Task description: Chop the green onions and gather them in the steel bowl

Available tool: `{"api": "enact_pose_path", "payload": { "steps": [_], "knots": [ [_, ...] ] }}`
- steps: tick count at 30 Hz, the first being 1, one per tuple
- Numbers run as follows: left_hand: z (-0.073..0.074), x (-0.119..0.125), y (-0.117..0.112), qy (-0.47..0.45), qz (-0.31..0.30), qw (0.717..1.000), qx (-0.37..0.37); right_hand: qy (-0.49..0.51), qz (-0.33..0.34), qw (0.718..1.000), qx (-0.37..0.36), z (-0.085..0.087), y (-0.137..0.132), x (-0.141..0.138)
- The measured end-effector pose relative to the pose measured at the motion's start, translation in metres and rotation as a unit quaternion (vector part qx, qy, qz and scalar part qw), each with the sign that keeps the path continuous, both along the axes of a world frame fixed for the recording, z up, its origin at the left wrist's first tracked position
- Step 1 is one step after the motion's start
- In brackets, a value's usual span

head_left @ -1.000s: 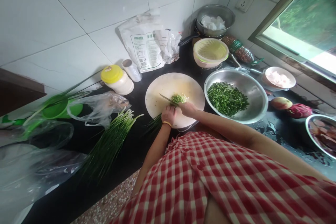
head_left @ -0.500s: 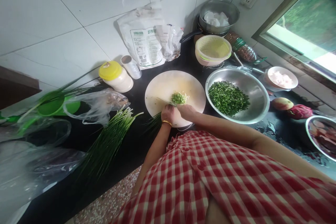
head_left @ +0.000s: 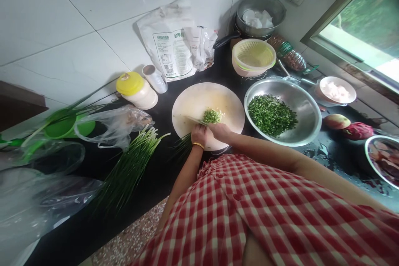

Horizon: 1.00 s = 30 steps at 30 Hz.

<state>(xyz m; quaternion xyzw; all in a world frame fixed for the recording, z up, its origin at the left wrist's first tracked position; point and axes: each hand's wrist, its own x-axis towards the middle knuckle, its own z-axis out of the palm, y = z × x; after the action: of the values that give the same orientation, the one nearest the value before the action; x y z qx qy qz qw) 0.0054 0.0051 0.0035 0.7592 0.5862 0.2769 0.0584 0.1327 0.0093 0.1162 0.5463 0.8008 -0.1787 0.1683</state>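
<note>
On the round cutting board [head_left: 191,96], my right hand [head_left: 220,132] is closed round the handle of a knife [head_left: 193,120], whose blade points to the left. Close beside it, my left hand [head_left: 198,134] presses down on a bunch of green chives [head_left: 183,145], fingers curled against the blade. The chives' long ends trail off the board at the lower left. A small heap of chopped chives [head_left: 212,115] lies just beyond the knife. To the right, a steel bowl [head_left: 307,118] holds a large pile of chopped greens [head_left: 271,115].
More whole chives [head_left: 131,170] lie on the dark counter at left, by a plastic bag [head_left: 109,126]. A yellow-lidded jar [head_left: 137,91], a flour bag [head_left: 170,45] and a colander [head_left: 253,56] stand behind. Dragon fruit [head_left: 358,131] and a bowl of dark meat [head_left: 385,160] are at right.
The knife blade shows a little more broadly over the board. Both hands stay in nearly the same place, and the view has shifted slightly.
</note>
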Motion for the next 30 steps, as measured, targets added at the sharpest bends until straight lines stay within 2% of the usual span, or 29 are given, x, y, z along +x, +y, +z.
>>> {"api": "enact_pose_path", "payload": {
  "steps": [7,15,18,25,30],
  "knots": [
    [0.005,0.000,0.000,0.007,0.006,1.000,-0.029,-0.002,0.003,1.000,-0.004,0.007,-0.002,0.009],
    [0.007,-0.004,-0.005,0.059,-0.025,0.997,-0.043,0.021,-0.020,1.000,-0.001,-0.007,0.008,0.002],
    [0.008,-0.007,-0.009,0.056,-0.046,0.997,-0.030,0.014,-0.042,0.999,0.006,-0.001,0.006,0.010],
    [0.004,-0.008,-0.010,0.026,-0.035,0.999,-0.017,-0.002,-0.013,1.000,-0.002,0.014,-0.017,0.013],
    [0.004,-0.007,-0.008,0.028,-0.027,0.999,-0.035,0.003,-0.006,1.000,-0.004,0.004,-0.008,0.001]
  ]
}}
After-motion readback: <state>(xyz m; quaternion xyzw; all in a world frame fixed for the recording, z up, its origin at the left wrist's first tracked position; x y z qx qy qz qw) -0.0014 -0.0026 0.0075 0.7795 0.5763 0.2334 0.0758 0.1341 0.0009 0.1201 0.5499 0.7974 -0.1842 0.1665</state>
